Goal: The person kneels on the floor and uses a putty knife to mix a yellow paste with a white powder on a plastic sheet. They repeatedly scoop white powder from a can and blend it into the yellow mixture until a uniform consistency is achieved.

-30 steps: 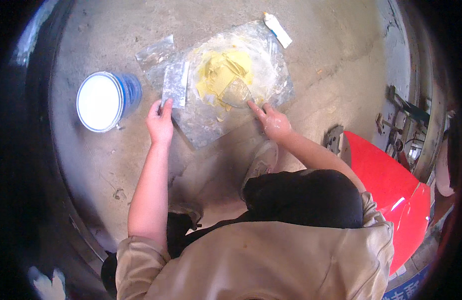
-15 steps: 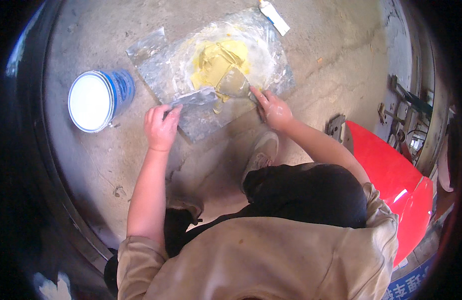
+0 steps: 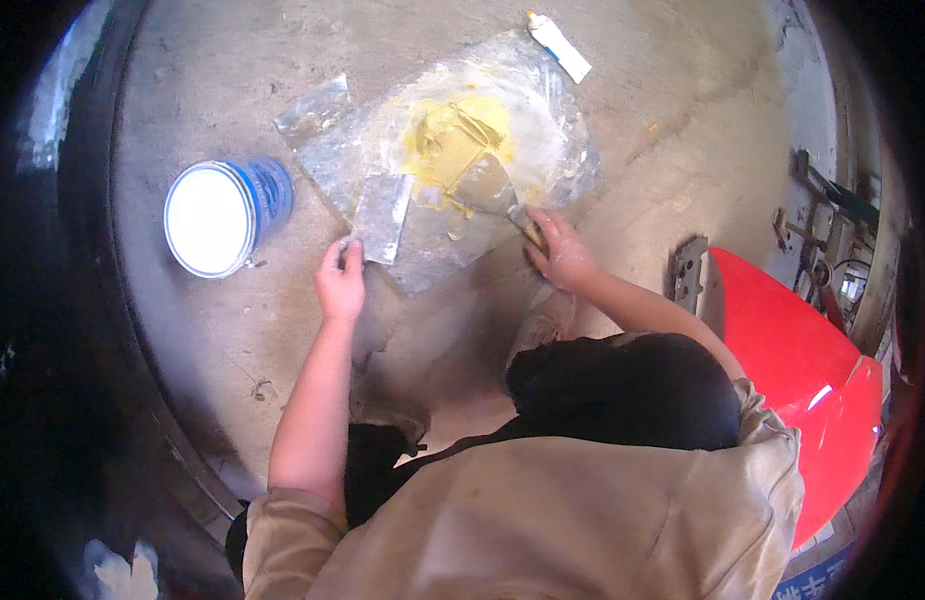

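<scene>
Pinched at one end in my left hand [image 3: 340,285] is a flat rectangular metal scraper [image 3: 384,220], tilted up over the left part of a stained grey mixing board [image 3: 437,258] on the floor. My right hand [image 3: 564,258] grips the handle of a putty knife [image 3: 486,187]. Its wide blade lies against the near edge of a heap of yellow putty [image 3: 452,138] spread in the board's middle. Pale smears ring the heap, and whitish residue marks my right fingers. Another thin metal plate [image 3: 317,108] rests at the board's far left corner.
Left of the board stands a blue bucket [image 3: 210,220] with a white top. A white tube [image 3: 560,48] lies beyond the board's far edge. On the right are a glossy red panel [image 3: 782,350] and metal parts along the wall. My bent knee [image 3: 632,385] is close below my right hand.
My left hand has turned the scraper from lying sideways to pointing away from me, showing its broad face. The putty knife stays at the putty's near edge. The whole view has shifted slightly.
</scene>
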{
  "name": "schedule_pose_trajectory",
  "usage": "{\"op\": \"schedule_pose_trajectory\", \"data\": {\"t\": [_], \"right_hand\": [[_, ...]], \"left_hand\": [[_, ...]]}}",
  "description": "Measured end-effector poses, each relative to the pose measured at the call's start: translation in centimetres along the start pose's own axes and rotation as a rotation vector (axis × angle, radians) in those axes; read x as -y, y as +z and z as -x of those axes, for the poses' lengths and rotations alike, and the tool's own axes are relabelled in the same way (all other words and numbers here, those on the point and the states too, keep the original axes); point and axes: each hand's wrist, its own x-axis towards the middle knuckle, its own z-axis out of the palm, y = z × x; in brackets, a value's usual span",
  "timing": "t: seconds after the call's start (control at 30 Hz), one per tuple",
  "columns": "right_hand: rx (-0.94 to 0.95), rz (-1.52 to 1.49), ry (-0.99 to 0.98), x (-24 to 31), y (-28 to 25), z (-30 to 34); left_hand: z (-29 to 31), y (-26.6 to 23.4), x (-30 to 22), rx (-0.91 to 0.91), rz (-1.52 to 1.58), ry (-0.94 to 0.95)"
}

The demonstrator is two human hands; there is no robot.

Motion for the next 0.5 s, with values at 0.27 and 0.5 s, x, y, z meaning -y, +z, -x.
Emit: {"op": "schedule_pose_trajectory", "data": {"t": [0.27,0.5], "right_hand": [[-0.147,0.157,-0.184,-0.8,-4.0,-2.0],[-0.26,0.113,-0.312,3.5,-7.6,-7.7]], "left_hand": [[0.5,-1.9,-4.9,0.011,-0.722,0.403],[-12.7,2.0,-14.7,-0.235,-0.569,0.107]]}}
